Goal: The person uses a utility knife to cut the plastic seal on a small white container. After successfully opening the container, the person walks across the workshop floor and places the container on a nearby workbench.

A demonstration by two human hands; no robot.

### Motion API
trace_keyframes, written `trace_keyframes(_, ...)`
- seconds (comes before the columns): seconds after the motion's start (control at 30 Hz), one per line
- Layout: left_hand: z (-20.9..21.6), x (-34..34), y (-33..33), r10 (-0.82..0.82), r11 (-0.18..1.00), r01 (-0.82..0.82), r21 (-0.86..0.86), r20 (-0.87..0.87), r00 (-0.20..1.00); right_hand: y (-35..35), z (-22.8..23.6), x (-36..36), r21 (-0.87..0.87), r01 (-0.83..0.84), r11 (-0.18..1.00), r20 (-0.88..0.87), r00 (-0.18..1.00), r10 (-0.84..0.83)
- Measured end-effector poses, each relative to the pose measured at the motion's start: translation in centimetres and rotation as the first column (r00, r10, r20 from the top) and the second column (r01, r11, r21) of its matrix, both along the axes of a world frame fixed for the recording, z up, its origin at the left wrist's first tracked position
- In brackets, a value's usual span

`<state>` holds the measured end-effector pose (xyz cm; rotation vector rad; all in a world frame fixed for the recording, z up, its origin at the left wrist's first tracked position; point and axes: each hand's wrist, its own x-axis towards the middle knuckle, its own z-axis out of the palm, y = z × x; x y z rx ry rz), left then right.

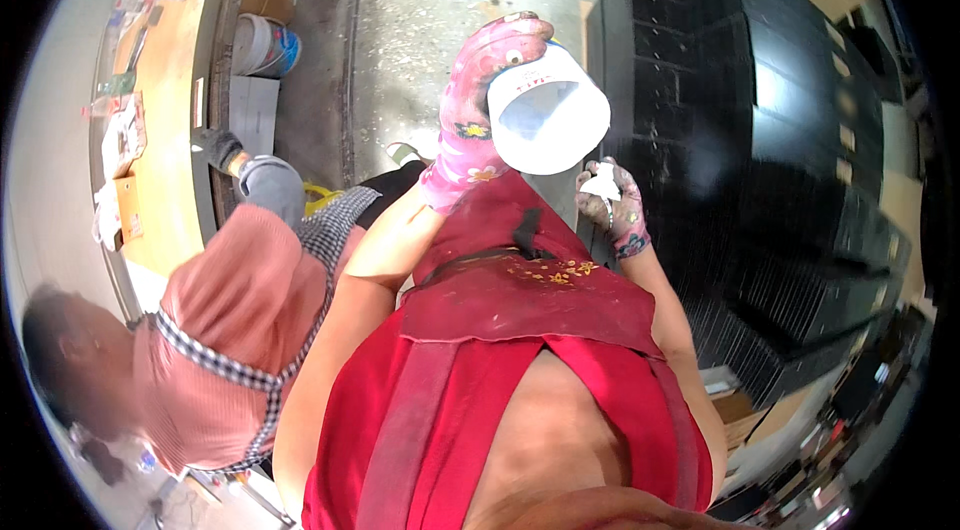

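Observation:
My left hand [480, 95], in a pink flowered glove, is raised in front of my chest. Its fingers wrap round the side of a white tub [575, 145]. The tub is tilted, and its open mouth and pale inside face me. Lower and to the right, beside the black stack, is my right hand [628, 215] in a stained, patterned glove. Its fingers are curled about a small white wad [602, 183]; whether this is cloth, paper or paste I cannot tell. The two hands are apart.
Tall stacked black panels or drawers [680, 110] stand close on my right. To the left a co-worker in a pink top [240, 290] leans by a long wooden workbench [165, 130]. A paint bucket [262, 45] sits beneath it. Speckled concrete floor [420, 30] lies ahead.

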<state>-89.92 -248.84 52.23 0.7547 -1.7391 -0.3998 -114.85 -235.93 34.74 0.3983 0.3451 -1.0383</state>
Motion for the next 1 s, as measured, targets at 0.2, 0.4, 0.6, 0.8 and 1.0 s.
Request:
trace_keyframes(0.2, -2.2, 4.0, -14.4, -0.071, 0.952, 0.206, 0.228, -0.49, 0.869, -17.4, -1.2, 3.2, -0.021, -0.174, 0.985, -0.262, 0.951, 0.163)
trace_keyframes(0.4, -1.7, 4.5, -30.1, -0.027, 0.796, 0.449, 0.406, -0.717, 0.696, -34.1, 1.5, 5.0, -0.111, -0.149, 0.983, -0.235, 0.965, 0.12)
trace_keyframes(0.6, -4.2, 6.5, -43.1, 0.012, 0.71, 0.349, 0.612, -0.506, 0.862, -48.6, 0.7, 3.6, 0.244, -0.078, 0.967, -0.159, 0.98, 0.119)
trace_keyframes(0.8, -9.5, 13.6, -50.9, 0.651, 0.432, 0.167, 0.886, -0.434, 0.622, -69.4, -6.4, 7.7, 0.305, -0.437, 0.846, -0.256, 0.818, 0.515)
trace_keyframes(1.0, -11.5, 21.0, -53.2, 0.78, 0.591, 0.078, 0.803, -0.593, 0.201, -89.5, -9.0, 26.8, 0.316, -0.751, 0.58, -0.407, 0.445, 0.798)
